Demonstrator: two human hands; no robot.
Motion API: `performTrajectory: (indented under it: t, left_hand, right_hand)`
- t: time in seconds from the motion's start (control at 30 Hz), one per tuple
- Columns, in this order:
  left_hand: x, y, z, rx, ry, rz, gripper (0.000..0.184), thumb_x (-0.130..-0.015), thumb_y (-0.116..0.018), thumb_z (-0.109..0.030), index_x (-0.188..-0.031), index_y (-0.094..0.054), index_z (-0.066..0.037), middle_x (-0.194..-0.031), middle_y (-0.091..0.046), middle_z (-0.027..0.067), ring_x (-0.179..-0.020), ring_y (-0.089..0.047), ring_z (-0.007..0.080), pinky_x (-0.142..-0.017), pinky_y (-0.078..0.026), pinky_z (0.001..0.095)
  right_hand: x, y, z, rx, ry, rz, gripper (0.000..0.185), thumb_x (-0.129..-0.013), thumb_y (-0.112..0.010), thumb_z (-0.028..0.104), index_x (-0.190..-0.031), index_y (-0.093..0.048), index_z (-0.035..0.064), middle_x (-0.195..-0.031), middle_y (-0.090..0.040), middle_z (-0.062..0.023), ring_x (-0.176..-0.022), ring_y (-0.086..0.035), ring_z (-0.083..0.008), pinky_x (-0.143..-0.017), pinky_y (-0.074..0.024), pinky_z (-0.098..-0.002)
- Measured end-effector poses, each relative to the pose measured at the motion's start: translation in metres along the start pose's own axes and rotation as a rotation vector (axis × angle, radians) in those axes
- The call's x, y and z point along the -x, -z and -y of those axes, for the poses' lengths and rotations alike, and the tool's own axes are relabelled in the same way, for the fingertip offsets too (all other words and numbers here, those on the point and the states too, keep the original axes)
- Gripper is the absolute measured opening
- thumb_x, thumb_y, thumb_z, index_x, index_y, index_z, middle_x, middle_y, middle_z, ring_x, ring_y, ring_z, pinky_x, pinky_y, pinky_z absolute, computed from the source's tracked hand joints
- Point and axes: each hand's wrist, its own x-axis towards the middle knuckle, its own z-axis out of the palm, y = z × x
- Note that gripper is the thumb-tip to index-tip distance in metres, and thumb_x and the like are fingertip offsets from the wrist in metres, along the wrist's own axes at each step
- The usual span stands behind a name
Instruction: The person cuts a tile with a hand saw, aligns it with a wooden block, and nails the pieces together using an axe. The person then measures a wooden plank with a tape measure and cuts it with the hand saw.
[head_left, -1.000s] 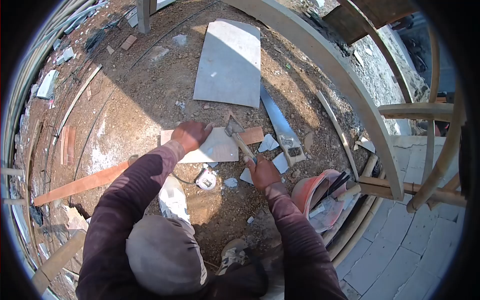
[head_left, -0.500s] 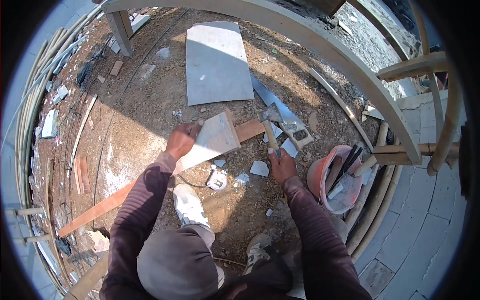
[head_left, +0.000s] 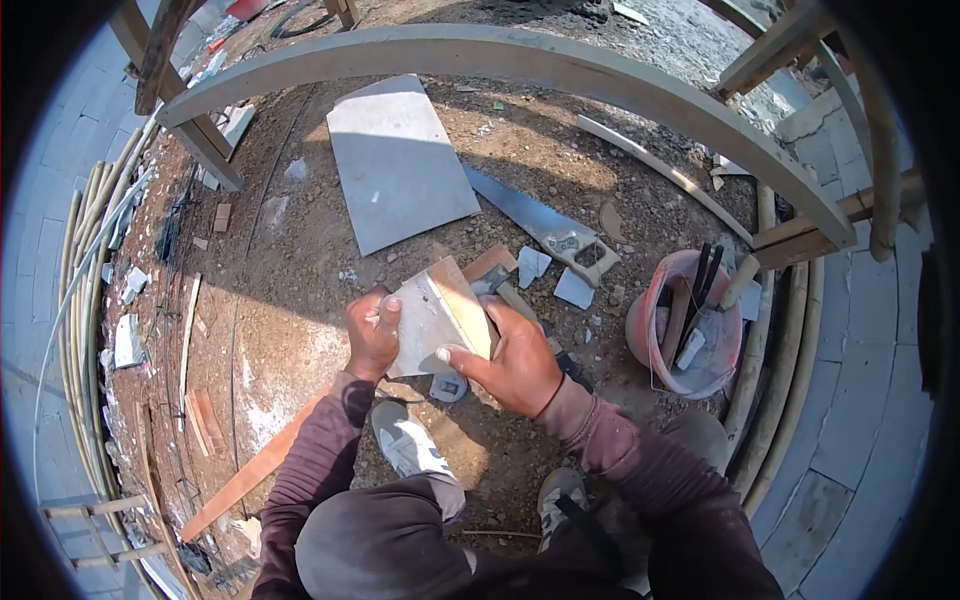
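Note:
A small board assembly (head_left: 425, 325), grey-white on its face with a reddish strip and a pale yellow edge, is held tilted between both hands. My left hand (head_left: 373, 333) grips its left side. At its right side my right hand (head_left: 510, 360) has the thumb on the face and fingers behind. The hatchet (head_left: 515, 298) lies on the ground, partly hidden behind the right hand. Under the board, the tape measure (head_left: 448, 386) is partly covered. A hand saw (head_left: 545, 225) lies beyond, beside a large grey sheet (head_left: 400, 165).
A reddish bucket (head_left: 645, 335) with tools stands at the right, beside bamboo poles (head_left: 780, 370). A curved timber beam (head_left: 480, 45) crosses the far side. A long reddish plank (head_left: 255, 470) lies at the left. White shards (head_left: 573, 288) lie near the saw.
The board has been raised and tilted up off the ground. My right hand has let go of the hatchet and taken hold of the board's right side. The view has shifted.

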Motion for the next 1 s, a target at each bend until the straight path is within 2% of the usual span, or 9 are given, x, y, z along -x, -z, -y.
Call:
performTrajectory:
  t: [0.13,0.2,0.3,0.33,0.43,0.5,0.7,0.8,1.0]
  left_hand:
    - [-0.007,-0.006,-0.028,-0.175,0.117,0.121,0.064,-0.094,-0.061,-0.058,-0.072,-0.053,0.001,-0.060,-0.049,0.0192,-0.055,-0.048,0.0336,-0.056,-0.040,0.0440]
    - [-0.007,-0.015,-0.029,-0.159,0.224,0.185,0.054,-0.091,-0.071,-0.048,-0.077,-0.060,0.003,-0.063,-0.057,0.0205,-0.056,-0.057,0.0281,-0.056,-0.042,0.0421]
    - [0.001,-0.028,-0.014,-0.169,0.371,0.182,0.048,-0.093,-0.074,-0.041,-0.096,-0.071,0.007,-0.081,-0.073,0.0203,-0.071,-0.068,0.0247,-0.069,-0.052,0.0384]
    - [0.006,-0.030,-0.011,-0.186,0.405,0.131,0.050,-0.093,-0.073,-0.043,-0.095,-0.070,0.007,-0.082,-0.073,0.0205,-0.073,-0.067,0.0230,-0.070,-0.052,0.0384]
    - [0.013,-0.021,0.010,-0.317,0.449,0.187,0.050,-0.095,-0.070,-0.044,-0.098,-0.070,0.006,-0.086,-0.073,0.0220,-0.076,-0.067,0.0279,-0.073,-0.051,0.0409]
    - [0.020,-0.016,0.026,-0.369,0.434,0.209,0.049,-0.097,-0.069,-0.042,-0.100,-0.069,0.007,-0.089,-0.073,0.0240,-0.077,-0.067,0.0312,-0.075,-0.051,0.0423]
    - [0.030,-0.014,0.037,-0.364,0.360,0.279,0.045,-0.098,-0.068,-0.033,-0.108,-0.064,0.011,-0.094,-0.071,0.0251,-0.084,-0.066,0.0338,-0.080,-0.051,0.0423]
    - [0.030,-0.005,0.036,-0.358,0.325,0.331,0.042,-0.098,-0.069,-0.031,-0.114,-0.062,0.008,-0.101,-0.069,0.0225,-0.091,-0.064,0.0315,-0.086,-0.049,0.0424]
    - [0.026,0.057,0.010,-0.569,0.239,0.572,0.034,-0.098,-0.068,-0.028,-0.111,-0.062,0.003,-0.099,-0.064,0.0142,-0.089,-0.062,0.0263,-0.086,-0.048,0.0397]
  right_hand:
    - [-0.002,0.013,-0.024,-0.077,-0.086,-0.036,0.049,-0.085,-0.077,0.031,-0.117,-0.062,-0.0043,-0.104,-0.072,-0.0238,-0.098,-0.070,-0.0387,-0.085,-0.0542,-0.0442]
    - [-0.016,0.022,-0.057,-0.035,-0.221,0.064,0.051,-0.087,-0.075,0.034,-0.117,-0.063,-0.0048,-0.106,-0.071,-0.0244,-0.099,-0.070,-0.0394,-0.085,-0.0539,-0.0436]
    - [-0.017,0.026,-0.064,0.308,-0.369,-0.003,0.054,-0.089,-0.073,0.040,-0.118,-0.062,-0.0043,-0.105,-0.070,-0.0240,-0.100,-0.068,-0.0405,-0.088,-0.0524,-0.0438]
    - [-0.012,0.024,-0.077,0.374,-0.160,-0.140,0.051,-0.089,-0.074,0.038,-0.116,-0.061,-0.0022,-0.106,-0.069,-0.0245,-0.100,-0.068,-0.0412,-0.085,-0.0518,-0.0455]
    - [-0.007,0.074,-0.039,0.299,-0.048,0.040,0.026,-0.089,-0.073,0.023,-0.094,-0.063,-0.0002,-0.089,-0.069,-0.0203,-0.082,-0.068,-0.0391,-0.074,-0.0507,-0.0462]
    - [0.005,0.124,-0.016,0.352,0.128,-0.048,0.020,-0.089,-0.071,0.018,-0.087,-0.063,-0.0005,-0.079,-0.066,-0.0191,-0.075,-0.066,-0.0380,-0.070,-0.0501,-0.0445]
    - [0.083,0.276,-0.050,0.840,-0.252,-0.314,0.017,-0.088,-0.072,0.016,-0.087,-0.065,-0.0001,-0.084,-0.068,-0.0193,-0.079,-0.067,-0.0368,-0.072,-0.0503,-0.0449]
    - [0.122,0.292,-0.081,0.739,-0.441,-0.306,0.018,-0.087,-0.073,0.017,-0.088,-0.066,0.0009,-0.088,-0.069,-0.0188,-0.085,-0.068,-0.0378,-0.075,-0.0515,-0.0456]
    - [0.131,0.270,-0.128,0.699,-0.363,-0.220,0.014,-0.084,-0.072,0.017,-0.088,-0.068,0.0035,-0.088,-0.070,-0.0184,-0.089,-0.068,-0.0398,-0.081,-0.0527,-0.0487]
